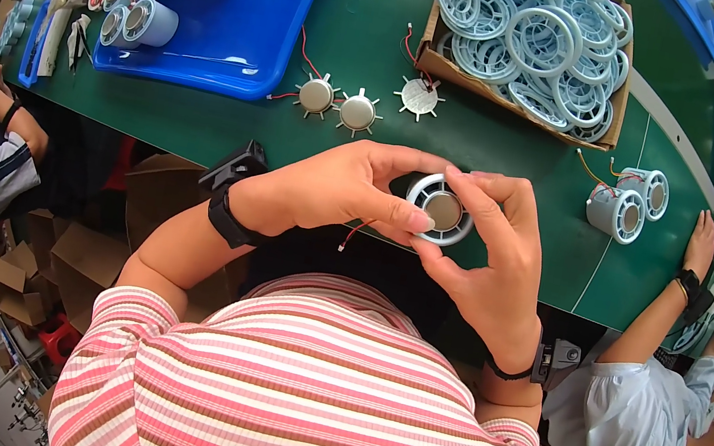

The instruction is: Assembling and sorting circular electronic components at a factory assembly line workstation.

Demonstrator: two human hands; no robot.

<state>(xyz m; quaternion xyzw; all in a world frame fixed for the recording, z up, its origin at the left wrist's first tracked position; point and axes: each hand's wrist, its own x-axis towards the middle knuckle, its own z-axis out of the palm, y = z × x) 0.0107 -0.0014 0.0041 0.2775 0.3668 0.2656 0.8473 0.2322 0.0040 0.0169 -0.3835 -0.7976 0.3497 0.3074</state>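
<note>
Both hands grip a round light-blue motor housing point(441, 209) in front of my chest, its silver disc centre facing up. My left hand point(363, 188) has its thumb on the rim and its fingers around the far side. On the opposite side, my right hand point(497, 238) pinches the rim between thumb and fingers. A short red wire with a white plug point(343, 246) hangs below my left hand. Beyond my hands lie three loose spoked silver motors: a left one point(315, 95), a middle one point(358, 112) and a right one point(419, 97), with thin red wires near them.
A blue tray point(227, 38) at the far left carries several motor housings point(152, 22). At the far right, a cardboard box point(494, 97) is heaped with light-blue plastic rings point(542, 41). Two wired housings point(616, 214) stand right, near a co-worker's hand point(701, 245). Another person sits left.
</note>
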